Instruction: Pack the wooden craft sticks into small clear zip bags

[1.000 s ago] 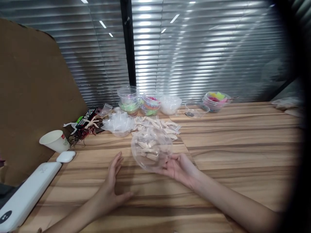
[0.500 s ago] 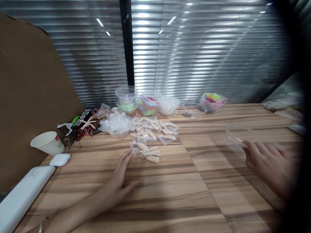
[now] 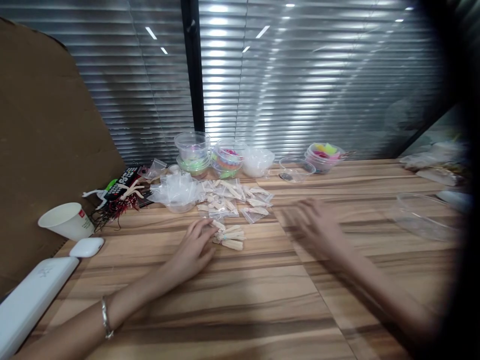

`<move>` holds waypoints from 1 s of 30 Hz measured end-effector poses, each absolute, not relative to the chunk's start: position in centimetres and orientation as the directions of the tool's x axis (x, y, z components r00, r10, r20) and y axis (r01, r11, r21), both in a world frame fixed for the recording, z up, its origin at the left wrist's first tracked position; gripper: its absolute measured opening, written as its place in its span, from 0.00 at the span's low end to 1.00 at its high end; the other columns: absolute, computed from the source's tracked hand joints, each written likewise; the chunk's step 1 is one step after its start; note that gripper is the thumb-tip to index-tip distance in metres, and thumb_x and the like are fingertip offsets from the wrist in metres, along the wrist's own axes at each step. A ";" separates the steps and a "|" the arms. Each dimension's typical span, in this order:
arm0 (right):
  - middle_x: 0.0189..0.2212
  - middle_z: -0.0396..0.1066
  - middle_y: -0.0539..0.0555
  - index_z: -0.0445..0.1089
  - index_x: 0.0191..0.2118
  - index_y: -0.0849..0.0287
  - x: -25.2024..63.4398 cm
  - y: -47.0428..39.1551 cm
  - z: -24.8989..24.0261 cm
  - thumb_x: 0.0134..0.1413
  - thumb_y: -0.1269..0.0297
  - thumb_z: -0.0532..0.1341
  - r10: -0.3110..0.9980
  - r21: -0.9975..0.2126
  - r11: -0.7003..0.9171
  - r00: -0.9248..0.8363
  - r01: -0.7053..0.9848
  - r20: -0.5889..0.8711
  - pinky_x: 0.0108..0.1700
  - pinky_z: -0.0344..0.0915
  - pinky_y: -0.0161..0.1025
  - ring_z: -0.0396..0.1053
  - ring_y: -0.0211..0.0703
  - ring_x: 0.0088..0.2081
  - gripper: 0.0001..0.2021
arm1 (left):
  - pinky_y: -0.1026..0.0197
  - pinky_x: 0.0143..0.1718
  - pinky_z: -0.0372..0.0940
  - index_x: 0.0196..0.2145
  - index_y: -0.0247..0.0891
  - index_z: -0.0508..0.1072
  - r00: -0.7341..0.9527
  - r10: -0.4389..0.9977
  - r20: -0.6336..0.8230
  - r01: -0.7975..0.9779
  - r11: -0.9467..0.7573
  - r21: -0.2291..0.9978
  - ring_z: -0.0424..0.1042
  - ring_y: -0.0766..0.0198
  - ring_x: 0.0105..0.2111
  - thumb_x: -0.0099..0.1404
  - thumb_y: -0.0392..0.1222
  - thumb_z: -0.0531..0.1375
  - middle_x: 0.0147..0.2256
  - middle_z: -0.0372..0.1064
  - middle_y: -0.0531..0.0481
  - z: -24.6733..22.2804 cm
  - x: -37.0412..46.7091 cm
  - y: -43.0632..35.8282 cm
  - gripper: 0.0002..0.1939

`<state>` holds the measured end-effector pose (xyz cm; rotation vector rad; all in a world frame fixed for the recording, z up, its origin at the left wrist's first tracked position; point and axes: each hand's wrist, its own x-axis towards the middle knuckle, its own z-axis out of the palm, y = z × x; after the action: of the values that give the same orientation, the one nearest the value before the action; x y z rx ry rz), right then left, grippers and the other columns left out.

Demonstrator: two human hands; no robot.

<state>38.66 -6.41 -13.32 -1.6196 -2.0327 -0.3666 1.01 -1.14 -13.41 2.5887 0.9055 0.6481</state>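
Observation:
My left hand (image 3: pixel 197 245) rests on the table with its fingers curled over a small clear zip bag, mostly hidden under them. Touching its fingertips is a small cluster of cream, stick-like pieces (image 3: pixel 231 237) with a bluish spot in the middle. Smeared by motion, my right hand (image 3: pixel 317 225) hovers over the table right of the cluster, fingers stretched out and nothing visible in them. Beyond both hands lie several zip bags (image 3: pixel 225 197) with similar cream pieces. A round clear plastic container (image 3: pixel 425 222) stands far to the right.
Along the back stand stacked clear tubs (image 3: pixel 193 155), a tub of colourful pieces (image 3: pixel 324 156) and a clear bowl (image 3: pixel 296 170). A bowl of empty-looking bags (image 3: pixel 176 190) is left of the zip bags. At the left are a tilted paper cup (image 3: pixel 67 222) and a white case (image 3: pixel 87 247).
My right hand has let go of the clear container at the right and swung left toward the cream pieces. My left hand has moved forward, its fingers now curled over the small bag.

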 end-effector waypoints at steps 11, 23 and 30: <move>0.43 0.63 0.62 0.63 0.51 0.63 22.8 -4.3 -14.1 0.58 0.69 0.52 0.831 -0.451 0.556 -0.462 0.698 0.309 0.52 0.58 0.52 0.59 0.50 0.48 0.15 | 0.55 0.48 0.61 0.45 0.34 0.70 0.692 0.607 0.391 0.473 -0.790 0.389 0.64 0.58 0.44 0.64 0.32 0.50 0.42 0.64 0.42 -15.1 0.8 5.1 0.14; 0.46 0.65 0.57 0.58 0.47 0.59 24.1 -2.9 -15.0 0.57 0.58 0.56 0.959 -0.978 -0.038 -0.281 -0.207 0.022 0.52 0.65 0.42 0.67 0.38 0.46 0.15 | 0.57 0.44 0.61 0.43 0.36 0.69 0.561 0.648 0.515 0.450 -0.761 0.467 0.64 0.59 0.42 0.65 0.35 0.49 0.40 0.62 0.44 -14.0 1.4 3.9 0.12; 0.51 0.64 0.58 0.58 0.50 0.59 23.5 -4.1 -15.0 0.50 0.64 0.64 0.963 -0.911 -0.098 -0.270 -0.400 0.015 0.58 0.62 0.42 0.67 0.41 0.49 0.22 | 0.58 0.48 0.60 0.44 0.36 0.68 0.546 0.638 0.543 0.379 -0.766 0.519 0.65 0.60 0.44 0.63 0.33 0.51 0.42 0.65 0.45 -13.4 2.1 -0.4 0.12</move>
<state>23.49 -4.11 -14.99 -0.7775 -1.0495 1.6051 2.05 -0.37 -13.45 2.4449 0.8363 1.0619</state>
